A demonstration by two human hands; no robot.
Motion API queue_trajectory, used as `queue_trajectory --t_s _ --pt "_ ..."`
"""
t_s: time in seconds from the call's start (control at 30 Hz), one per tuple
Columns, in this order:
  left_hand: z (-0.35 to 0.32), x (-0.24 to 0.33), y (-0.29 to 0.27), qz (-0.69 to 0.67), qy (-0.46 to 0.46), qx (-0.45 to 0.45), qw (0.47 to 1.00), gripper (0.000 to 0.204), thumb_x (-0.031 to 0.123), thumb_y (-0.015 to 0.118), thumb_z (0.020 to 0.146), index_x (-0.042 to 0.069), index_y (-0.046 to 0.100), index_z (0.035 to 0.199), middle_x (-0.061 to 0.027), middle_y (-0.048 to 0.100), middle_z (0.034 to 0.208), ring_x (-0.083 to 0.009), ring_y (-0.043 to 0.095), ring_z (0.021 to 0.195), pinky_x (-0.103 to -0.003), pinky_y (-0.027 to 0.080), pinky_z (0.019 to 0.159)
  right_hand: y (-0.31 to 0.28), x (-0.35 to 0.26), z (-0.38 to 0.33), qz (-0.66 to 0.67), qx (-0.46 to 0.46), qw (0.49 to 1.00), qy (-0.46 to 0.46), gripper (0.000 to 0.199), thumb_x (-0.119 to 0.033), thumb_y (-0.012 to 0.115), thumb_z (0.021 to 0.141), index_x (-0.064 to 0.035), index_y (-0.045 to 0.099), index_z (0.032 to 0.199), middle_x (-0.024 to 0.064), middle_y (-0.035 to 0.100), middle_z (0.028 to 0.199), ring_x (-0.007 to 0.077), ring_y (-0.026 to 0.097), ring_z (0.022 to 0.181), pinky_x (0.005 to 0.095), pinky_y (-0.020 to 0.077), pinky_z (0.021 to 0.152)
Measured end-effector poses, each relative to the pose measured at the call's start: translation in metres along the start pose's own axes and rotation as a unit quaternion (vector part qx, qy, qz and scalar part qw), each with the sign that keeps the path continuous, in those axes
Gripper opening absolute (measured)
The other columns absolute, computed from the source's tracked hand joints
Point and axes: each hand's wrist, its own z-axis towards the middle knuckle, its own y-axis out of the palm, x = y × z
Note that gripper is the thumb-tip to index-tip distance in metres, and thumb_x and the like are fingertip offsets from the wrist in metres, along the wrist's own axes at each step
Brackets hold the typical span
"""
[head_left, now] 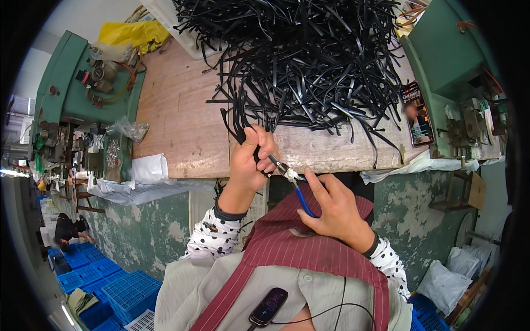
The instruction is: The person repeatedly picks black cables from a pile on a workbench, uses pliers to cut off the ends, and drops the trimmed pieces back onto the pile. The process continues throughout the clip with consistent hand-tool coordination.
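My left hand point(249, 161) is closed around a bunch of black eyeglass temples point(239, 112), their curved tips fanning out above the fist. From the thumb side of my right hand point(338, 212) come pliers point(303, 199) with blue handles and white wrapping near the jaws. The jaws meet the end of one temple sticking out of my left fist; whether they grip it is too small to tell. Beyond my hands a large tangled heap of similar black temples point(309, 66) covers much of the wooden table point(182, 110).
Green machines stand at the left point(61, 94) and right point(455, 55) of the table. A phone point(417, 113) lies by the right machine. A yellow bag point(132, 36) is at the back left. Blue crates point(130, 292) are stacked low left, with a person point(69, 229) beyond.
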Motion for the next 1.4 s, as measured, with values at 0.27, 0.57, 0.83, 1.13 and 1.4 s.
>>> queue_trajectory --t_s 0.27,0.57,0.83,1.13,1.4 --pt "0.018 0.020 -0.031 0.458 0.170 0.137 0.862 0.015 0.017 0.065 0.099 0.002 0.062 0.094 -0.0055 0.068 0.092 -0.0141 0.061 0.078 -0.029 0.047 0.066 0.008 0.005 -0.004 -0.052 0.092 0.994 0.019 0.095 -0.025 0.086 0.062 -0.0045 0.047 0.146 0.0155 0.056 0.102 0.0311 0.057 0.086 0.0398 0.0508 0.068" --pt "0.092 0.022 -0.034 0.841 0.033 0.058 0.537 0.025 0.019 0.076 0.081 0.018 0.074 0.106 -0.0147 0.071 0.090 -0.0357 0.068 0.084 -0.042 0.054 0.071 0.007 0.014 -0.012 -0.037 0.097 0.993 0.054 0.094 -0.026 0.086 0.062 -0.0039 0.048 0.145 0.0171 0.057 0.102 0.0321 0.059 0.089 0.0401 0.0522 0.072" --pt "0.056 0.048 -0.040 0.320 -0.076 0.202 0.922 0.017 0.019 0.073 0.090 0.005 0.069 0.098 -0.0085 0.070 0.079 -0.0067 0.044 0.047 -0.025 0.034 0.043 0.003 0.016 -0.014 -0.041 0.085 0.993 0.068 0.093 -0.027 0.085 0.063 -0.0038 0.048 0.145 0.0163 0.057 0.102 0.0319 0.059 0.089 0.0402 0.0525 0.073" --pt "0.002 0.033 -0.066 0.293 -0.083 0.236 0.923 0.020 0.011 0.064 0.097 0.008 0.055 0.116 -0.0085 0.066 0.086 -0.0069 0.041 0.051 -0.024 0.036 0.048 0.011 0.009 -0.008 -0.010 0.040 0.998 0.050 0.092 -0.028 0.085 0.064 -0.0037 0.049 0.145 0.0150 0.056 0.103 0.0309 0.058 0.088 0.0403 0.0523 0.074" --pt "0.000 0.028 0.009 0.076 0.038 0.067 0.994 0.023 0.035 0.052 0.106 0.012 0.052 0.100 0.0000 0.050 0.080 -0.0045 0.037 0.055 -0.021 0.037 0.053 0.001 -0.004 0.006 0.034 0.049 0.998 0.029 0.093 -0.028 0.086 0.063 -0.0035 0.049 0.145 0.0155 0.057 0.102 0.0311 0.059 0.088 0.0396 0.0521 0.075"
